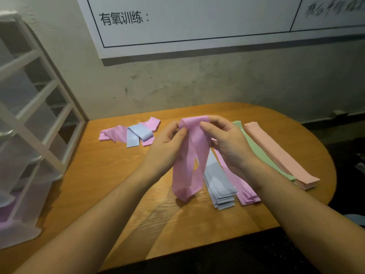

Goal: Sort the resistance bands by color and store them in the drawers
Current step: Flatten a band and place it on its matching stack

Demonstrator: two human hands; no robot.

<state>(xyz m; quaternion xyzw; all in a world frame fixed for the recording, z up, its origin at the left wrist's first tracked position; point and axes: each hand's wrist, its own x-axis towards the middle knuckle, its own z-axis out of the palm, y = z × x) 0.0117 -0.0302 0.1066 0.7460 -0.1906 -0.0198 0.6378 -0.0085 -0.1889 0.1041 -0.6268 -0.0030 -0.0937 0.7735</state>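
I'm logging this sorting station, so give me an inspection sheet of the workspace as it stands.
Surface: wooden table against the wall.
Job's things: pink band held up, lower end on the table; sorted piles of blue, pink, green and peach; unsorted heap of pink and blue at the back.
Clutter: nothing seen.
Grippers: left hand and right hand both pinch the band's top.
Cables: nothing seen.
Surroundings: drawer unit on the left; whiteboard on the wall.
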